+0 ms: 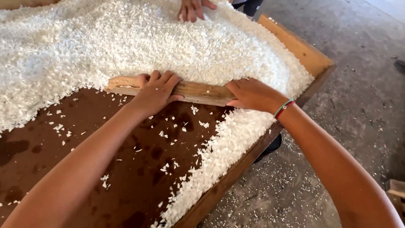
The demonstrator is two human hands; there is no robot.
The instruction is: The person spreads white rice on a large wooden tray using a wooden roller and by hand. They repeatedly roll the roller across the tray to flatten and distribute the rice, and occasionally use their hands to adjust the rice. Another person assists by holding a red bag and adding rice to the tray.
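Wooden board [198,90], a flat length of pale timber, is laid on edge-like across the brown tray floor [105,169], at the foot of the heap of white flakes [126,38]. It is gripped by both hands: the left hand [156,90] is closed over its top near the left end, fingers curled over the far edge, and the right hand [253,95] is clamped on its right end, a coloured wristband [283,108] being worn just behind it.

The board is judged stiff and light, rough rather than slippery, and best held from above at two well-separated spots, as is done now. The flakes beyond the board are judged loose, very light and easily scattered; a band of them lies to the right of the board along the wooden tray rim [295,44], and stray flakes are strewn on the brown floor nearer than the board.

That floor, on the near side of the board, is dark brown and marked with darker damp-looking patches. Beyond the board, at the far edge of the heap, another person's hand [192,9] is pressed into the flakes. To the right of the board, past the rim, a grey concrete floor [358,84] is seen, littered with spilled flakes.
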